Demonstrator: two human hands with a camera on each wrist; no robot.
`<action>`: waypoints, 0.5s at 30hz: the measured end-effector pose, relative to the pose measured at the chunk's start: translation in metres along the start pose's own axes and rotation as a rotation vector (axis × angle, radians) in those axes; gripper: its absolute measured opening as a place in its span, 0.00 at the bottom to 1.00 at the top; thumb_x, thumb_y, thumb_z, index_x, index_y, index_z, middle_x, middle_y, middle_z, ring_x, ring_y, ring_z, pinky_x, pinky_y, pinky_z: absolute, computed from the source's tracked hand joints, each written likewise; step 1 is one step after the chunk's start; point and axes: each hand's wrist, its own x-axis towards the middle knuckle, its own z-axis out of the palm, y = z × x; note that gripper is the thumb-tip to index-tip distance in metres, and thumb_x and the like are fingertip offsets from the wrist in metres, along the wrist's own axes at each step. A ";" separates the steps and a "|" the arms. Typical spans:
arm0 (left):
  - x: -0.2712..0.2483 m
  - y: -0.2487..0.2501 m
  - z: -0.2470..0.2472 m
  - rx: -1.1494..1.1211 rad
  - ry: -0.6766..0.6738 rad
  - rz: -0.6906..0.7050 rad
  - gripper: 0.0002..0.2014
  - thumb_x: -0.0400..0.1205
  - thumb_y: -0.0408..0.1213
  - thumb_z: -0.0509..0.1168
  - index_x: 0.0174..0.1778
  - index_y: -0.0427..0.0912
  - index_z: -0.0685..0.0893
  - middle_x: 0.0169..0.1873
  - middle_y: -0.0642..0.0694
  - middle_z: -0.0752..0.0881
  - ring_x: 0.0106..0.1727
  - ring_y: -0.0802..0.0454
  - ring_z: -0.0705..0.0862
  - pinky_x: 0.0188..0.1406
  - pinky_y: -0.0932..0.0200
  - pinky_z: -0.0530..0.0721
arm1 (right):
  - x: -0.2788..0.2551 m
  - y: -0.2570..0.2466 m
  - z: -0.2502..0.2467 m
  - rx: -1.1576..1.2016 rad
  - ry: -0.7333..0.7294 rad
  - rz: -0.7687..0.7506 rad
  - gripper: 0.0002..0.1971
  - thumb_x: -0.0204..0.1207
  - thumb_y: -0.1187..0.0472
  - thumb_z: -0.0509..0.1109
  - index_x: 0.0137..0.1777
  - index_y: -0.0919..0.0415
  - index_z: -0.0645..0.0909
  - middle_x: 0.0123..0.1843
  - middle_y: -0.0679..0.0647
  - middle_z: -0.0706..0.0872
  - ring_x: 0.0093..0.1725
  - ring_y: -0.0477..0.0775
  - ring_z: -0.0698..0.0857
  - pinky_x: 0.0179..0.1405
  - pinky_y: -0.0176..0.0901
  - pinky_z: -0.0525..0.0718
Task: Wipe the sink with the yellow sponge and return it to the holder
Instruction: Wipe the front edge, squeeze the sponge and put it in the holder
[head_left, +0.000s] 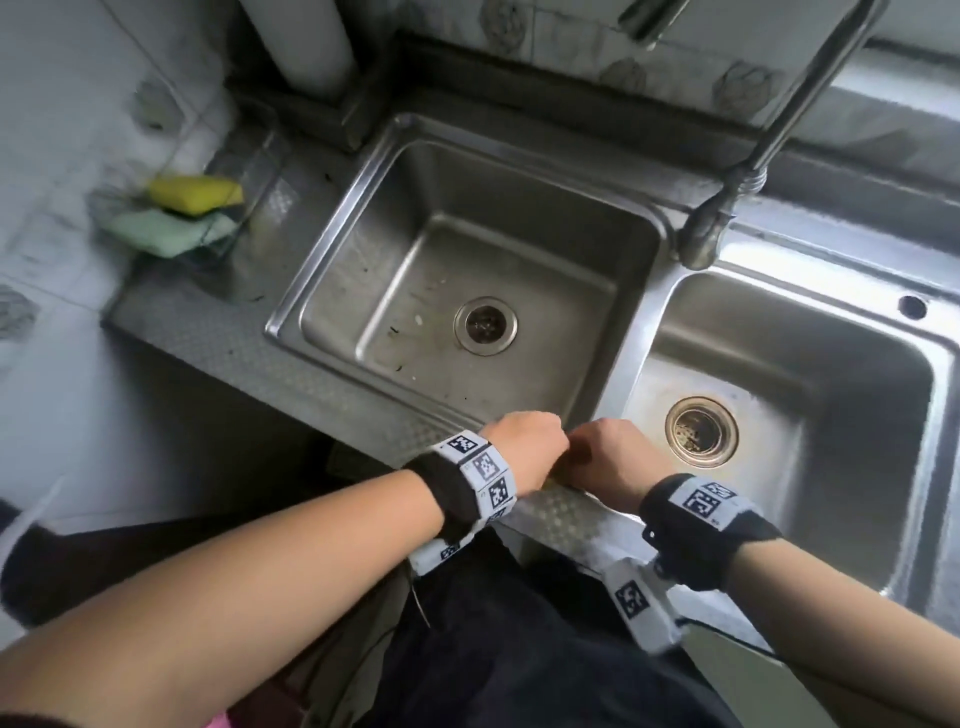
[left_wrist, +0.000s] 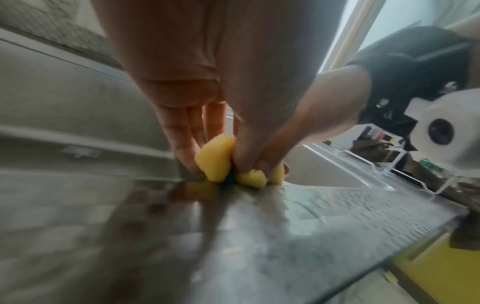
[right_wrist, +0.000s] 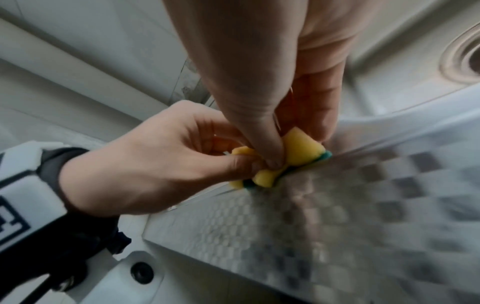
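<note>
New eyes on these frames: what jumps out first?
Both hands, left hand and right hand, pinch one yellow sponge on the patterned front rim of the double sink, between the two basins. A second yellow sponge sits on a green cloth in the holder at far left.

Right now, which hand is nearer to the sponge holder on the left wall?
Left. The left hand grips the yellow sponge at the sink's front rim, on the holder's side; the right hand grips it too, just beyond, farther away.
</note>
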 end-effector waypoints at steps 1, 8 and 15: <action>-0.004 -0.010 -0.004 0.007 -0.001 -0.017 0.10 0.79 0.32 0.64 0.55 0.37 0.83 0.56 0.36 0.82 0.56 0.31 0.84 0.52 0.42 0.83 | 0.007 -0.010 0.002 0.006 -0.003 -0.010 0.15 0.70 0.49 0.70 0.43 0.61 0.88 0.42 0.64 0.90 0.44 0.65 0.87 0.42 0.50 0.84; -0.077 -0.126 -0.034 -0.769 0.309 -0.425 0.08 0.76 0.39 0.72 0.49 0.45 0.89 0.45 0.39 0.92 0.43 0.46 0.88 0.47 0.59 0.84 | 0.058 -0.114 -0.006 0.207 -0.017 -0.211 0.19 0.66 0.51 0.74 0.59 0.50 0.85 0.53 0.51 0.90 0.52 0.54 0.87 0.51 0.41 0.82; -0.116 -0.195 -0.075 -1.202 0.683 -0.397 0.18 0.71 0.47 0.77 0.56 0.48 0.87 0.43 0.53 0.89 0.42 0.58 0.85 0.45 0.66 0.82 | 0.097 -0.185 -0.068 0.669 0.060 -0.228 0.08 0.78 0.62 0.68 0.54 0.62 0.84 0.44 0.64 0.92 0.32 0.61 0.91 0.31 0.48 0.90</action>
